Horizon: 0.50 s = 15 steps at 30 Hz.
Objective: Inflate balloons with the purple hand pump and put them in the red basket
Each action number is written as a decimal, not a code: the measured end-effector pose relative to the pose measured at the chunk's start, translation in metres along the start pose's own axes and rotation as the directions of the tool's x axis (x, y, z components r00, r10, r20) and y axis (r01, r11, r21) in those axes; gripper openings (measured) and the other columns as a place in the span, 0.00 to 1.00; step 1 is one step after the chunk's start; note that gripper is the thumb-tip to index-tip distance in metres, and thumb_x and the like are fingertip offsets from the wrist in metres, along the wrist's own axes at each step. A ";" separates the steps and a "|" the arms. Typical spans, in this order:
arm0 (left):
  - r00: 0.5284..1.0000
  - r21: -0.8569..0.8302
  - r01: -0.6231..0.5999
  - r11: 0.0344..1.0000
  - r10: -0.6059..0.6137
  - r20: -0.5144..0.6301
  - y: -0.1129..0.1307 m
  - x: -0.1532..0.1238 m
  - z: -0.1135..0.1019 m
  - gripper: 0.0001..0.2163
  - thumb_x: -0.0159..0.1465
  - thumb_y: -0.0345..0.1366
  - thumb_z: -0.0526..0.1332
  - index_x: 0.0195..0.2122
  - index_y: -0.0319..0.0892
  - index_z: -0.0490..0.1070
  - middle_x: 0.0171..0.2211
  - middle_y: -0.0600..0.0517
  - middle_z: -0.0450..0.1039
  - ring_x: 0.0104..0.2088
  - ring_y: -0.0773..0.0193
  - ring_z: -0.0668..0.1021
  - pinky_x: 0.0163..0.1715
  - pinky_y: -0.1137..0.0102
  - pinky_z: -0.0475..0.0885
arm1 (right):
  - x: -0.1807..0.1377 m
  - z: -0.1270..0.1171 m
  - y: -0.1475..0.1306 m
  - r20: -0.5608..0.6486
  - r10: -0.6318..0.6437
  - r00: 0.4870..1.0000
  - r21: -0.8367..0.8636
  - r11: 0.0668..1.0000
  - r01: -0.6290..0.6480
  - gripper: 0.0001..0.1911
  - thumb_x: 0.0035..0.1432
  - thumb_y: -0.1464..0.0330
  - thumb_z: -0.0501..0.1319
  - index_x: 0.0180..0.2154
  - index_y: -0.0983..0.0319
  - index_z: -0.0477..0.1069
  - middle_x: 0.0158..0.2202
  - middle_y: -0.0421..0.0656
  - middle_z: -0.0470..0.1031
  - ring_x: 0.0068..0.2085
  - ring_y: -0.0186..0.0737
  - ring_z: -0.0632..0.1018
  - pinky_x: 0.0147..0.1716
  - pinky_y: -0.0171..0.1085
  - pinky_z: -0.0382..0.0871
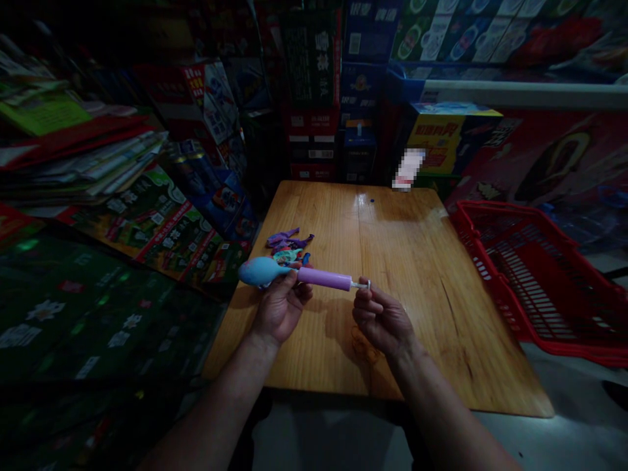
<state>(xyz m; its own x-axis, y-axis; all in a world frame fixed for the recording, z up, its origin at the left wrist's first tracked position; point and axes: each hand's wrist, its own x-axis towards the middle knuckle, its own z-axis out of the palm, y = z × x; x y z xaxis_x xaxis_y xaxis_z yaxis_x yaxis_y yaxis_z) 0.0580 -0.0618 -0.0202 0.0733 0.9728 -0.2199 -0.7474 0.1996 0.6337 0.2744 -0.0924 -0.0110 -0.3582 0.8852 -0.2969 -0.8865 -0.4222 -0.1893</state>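
Note:
A purple hand balloon pump (324,279) lies level above the table, with a partly inflated blue balloon (260,271) on its left end. My left hand (282,307) is closed where the balloon's neck meets the pump, thumb on top. At the other end, the fingers of my right hand (383,317) grip the white pump handle (362,285), whose rod sticks out a short way. Limp balloons (289,248) in purple, mint, red and blue lie in a pile just beyond the inflated one. Under my right hand are thin orange loops, probably rubber bands (366,347), partly hidden.
The wooden table (407,261) stands among stacked cartons (314,144). A red plastic basket (534,281) is on the right. Papers and magazines (83,157) are piled on green boxes (73,294) at left. A small blue dot (372,201) lies near the table's far edge.

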 end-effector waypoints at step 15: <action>1.000 0.035 -0.015 0.999 0.015 0.017 0.001 0.000 0.001 0.11 0.60 0.33 0.66 0.44 0.42 0.75 0.46 0.47 0.77 0.31 0.69 0.79 0.31 0.75 0.76 | -0.001 -0.002 0.002 0.001 0.009 1.000 -0.053 0.999 -0.008 0.06 0.58 0.76 0.62 0.40 0.65 0.71 0.26 0.37 0.72 0.20 0.22 0.64 0.20 0.24 0.61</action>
<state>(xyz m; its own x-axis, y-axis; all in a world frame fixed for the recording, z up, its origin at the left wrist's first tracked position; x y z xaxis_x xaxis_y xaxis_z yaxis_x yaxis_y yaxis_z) 0.0574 -0.0618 -0.0185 0.0737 0.9775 -0.1976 -0.7246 0.1886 0.6628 0.2734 -0.0949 -0.0126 -0.3662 0.8818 -0.2972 -0.8666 -0.4395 -0.2363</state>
